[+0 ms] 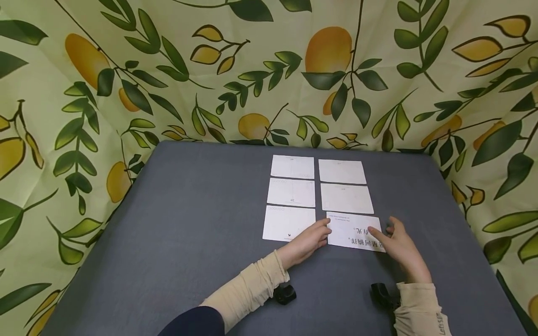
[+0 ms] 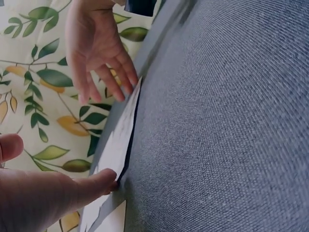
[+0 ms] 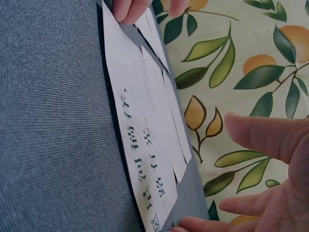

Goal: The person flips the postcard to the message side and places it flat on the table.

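Note:
A white card (image 1: 342, 229) with dark printed characters lies at the near right of a two-column layout of white cards. My left hand (image 1: 306, 243) reaches to its left edge, the fingertips right at the edge, overlapping the neighbouring card (image 1: 280, 222) in the head view. On the other side, my right hand (image 1: 402, 249) is spread beside the right edge, thumb over the card's corner. In the right wrist view the printed card (image 3: 137, 121) shows its large characters, and the right hand (image 3: 270, 179) has its thumb and fingers apart, gripping nothing.
Several mostly blank white cards (image 1: 291, 192) fill the rest of the two columns on the grey cloth-covered table (image 1: 189, 210). Black wrist devices (image 1: 285, 294) sit below both hands. A leaf-and-fruit patterned curtain (image 1: 269, 93) surrounds the table's back and sides.

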Demonstrator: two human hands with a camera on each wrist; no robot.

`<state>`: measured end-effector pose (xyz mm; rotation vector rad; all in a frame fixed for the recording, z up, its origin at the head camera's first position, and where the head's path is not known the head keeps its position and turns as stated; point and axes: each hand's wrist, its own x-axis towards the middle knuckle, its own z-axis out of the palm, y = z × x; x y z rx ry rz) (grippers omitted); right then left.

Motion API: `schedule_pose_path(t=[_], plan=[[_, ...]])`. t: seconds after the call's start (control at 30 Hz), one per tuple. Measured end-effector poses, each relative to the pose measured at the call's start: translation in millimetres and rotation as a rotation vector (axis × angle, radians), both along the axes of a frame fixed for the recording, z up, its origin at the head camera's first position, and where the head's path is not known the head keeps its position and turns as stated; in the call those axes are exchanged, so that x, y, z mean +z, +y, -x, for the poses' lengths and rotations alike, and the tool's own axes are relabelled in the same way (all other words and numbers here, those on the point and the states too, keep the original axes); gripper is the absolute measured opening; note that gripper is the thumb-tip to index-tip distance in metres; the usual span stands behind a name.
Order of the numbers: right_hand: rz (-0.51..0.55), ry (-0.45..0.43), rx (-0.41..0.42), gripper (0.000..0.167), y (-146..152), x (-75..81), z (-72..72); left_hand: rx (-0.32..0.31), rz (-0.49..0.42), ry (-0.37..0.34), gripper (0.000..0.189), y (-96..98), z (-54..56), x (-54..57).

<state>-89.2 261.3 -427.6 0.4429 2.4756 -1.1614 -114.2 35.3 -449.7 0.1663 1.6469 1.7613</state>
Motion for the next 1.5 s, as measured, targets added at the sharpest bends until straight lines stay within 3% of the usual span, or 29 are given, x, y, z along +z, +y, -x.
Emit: schedule_pose_path(t=[0.17, 0.3, 0.47, 0.7, 0.93, 1.07, 1.17, 1.23, 1.4, 1.5], plan=[[0.005, 0.004, -0.022, 0.097, -2, -1.2, -0.2, 0.044, -0.039, -0.035, 0.055, 0.6, -0.3, -2.3], [0.023, 0.010, -0.033, 0.094, -1, -1.7, -0.1, 0.067, -0.046, -0.021, 0.055, 0.6, -0.6, -3.0], [0.061, 0.070, -0.050, 0.084, -2, -3.8, -0.9, 0.121, 0.005, 0.093, 0.058, -0.9, -0.1, -4.0], [0.121, 0.225, -0.124, 0.069, -22, -4.1, 1.7, 0.328, 0.088, 0.237, 0.057, -2.4, 5.4, -4.8], [0.146, 0.349, -0.223, 0.063, -38, -0.2, 4.3, 0.441, 0.180, 0.345, 0.050, -6.1, 12.9, -8.9], [0.136, 0.424, -0.227, 0.062, -37, -14.4, 9.9, 0.504, 0.200, 0.398, 0.047, -8.7, 16.2, -11.6], [0.116, 0.471, -0.240, 0.061, -31, -33.5, 15.7, 0.544, 0.174, 0.386, 0.044, -9.6, 18.8, -11.6], [0.112, 0.491, -0.259, 0.061, -30, -35.4, 16.1, 0.566, 0.153, 0.378, 0.042, -9.7, 20.8, -11.1], [0.146, 0.504, -0.327, 0.054, -46, -7.2, 9.8, 0.623, 0.135, 0.379, 0.033, -9.9, 23.5, -10.1], [0.142, 0.513, -0.347, 0.046, -50, -0.2, 8.9, 0.646, 0.137, 0.384, 0.026, -10.4, 24.1, -10.2]])
